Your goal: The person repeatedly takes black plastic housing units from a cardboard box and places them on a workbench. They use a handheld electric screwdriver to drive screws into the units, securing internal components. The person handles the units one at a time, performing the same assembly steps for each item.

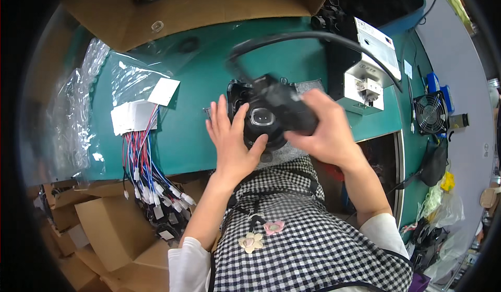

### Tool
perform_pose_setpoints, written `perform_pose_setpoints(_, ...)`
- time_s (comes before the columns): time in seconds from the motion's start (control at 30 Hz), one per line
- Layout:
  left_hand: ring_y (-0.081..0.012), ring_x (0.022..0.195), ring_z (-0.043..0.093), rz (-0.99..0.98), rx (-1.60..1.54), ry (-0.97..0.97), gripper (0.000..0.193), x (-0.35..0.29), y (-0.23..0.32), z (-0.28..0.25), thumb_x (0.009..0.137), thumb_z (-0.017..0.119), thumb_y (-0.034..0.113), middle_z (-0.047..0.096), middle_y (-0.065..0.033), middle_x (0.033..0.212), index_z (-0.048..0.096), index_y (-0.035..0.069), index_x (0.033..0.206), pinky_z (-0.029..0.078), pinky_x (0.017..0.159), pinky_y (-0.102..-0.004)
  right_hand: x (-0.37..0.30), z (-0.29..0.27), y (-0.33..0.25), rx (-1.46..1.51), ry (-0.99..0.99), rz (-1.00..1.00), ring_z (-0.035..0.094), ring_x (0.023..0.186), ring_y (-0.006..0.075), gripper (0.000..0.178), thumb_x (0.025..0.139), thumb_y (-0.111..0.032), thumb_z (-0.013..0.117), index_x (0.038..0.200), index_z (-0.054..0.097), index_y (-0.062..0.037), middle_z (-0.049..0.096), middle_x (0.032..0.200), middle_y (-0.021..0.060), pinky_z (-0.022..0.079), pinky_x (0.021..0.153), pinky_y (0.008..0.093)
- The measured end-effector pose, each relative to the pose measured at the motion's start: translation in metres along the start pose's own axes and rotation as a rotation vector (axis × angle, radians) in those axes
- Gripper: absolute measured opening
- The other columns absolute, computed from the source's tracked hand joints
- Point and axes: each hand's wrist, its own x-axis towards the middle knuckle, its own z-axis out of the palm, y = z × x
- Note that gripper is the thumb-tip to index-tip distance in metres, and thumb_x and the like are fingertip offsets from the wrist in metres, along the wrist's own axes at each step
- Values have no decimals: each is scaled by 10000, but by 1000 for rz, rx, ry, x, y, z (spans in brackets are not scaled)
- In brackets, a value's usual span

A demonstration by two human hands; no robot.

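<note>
A black housing with a round, clear lens (262, 117) in its middle sits on a grey speckled mat (292, 158) at the table's near edge. My left hand (233, 143) lies on the housing's left side, fingers spread and stretched out. In my right hand (331, 130) is a black, boxy handheld device (290, 108), its body tilted over the right part of the housing and blurred by motion. A thick black cable (308, 35) arches above it to the right. My right fingers are wrapped round the device; its exact kind cannot be made out.
Bundled red, blue and white wires (140, 146) with white connectors hang over the front edge at left, under white cards (134, 117). A cardboard box (209, 5) stands behind, clear plastic bags (86, 104) at far left. To the right are a black-and-white machine (362, 68) and a fan (431, 112).
</note>
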Motion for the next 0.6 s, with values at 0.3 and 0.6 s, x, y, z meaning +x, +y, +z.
perform_pose_setpoints(0.3,-415,1201,295,54,-86,56,651,2,1,10,670,704,240,364,-211,1255,454,56,1242,210,1001,-538,28,45,1,-335,-252,112,618,841,362,428,608,-126,700,1002,623,24,589,954,151,504,752,431)
perform_pose_setpoints(0.6,-303,1190,419,140,-94,162,638,20,9,-18,634,745,263,495,-125,1236,532,63,1201,198,1044,-474,1,-9,9,59,-73,203,610,923,307,616,588,-127,754,1137,543,55,600,1023,179,484,809,355)
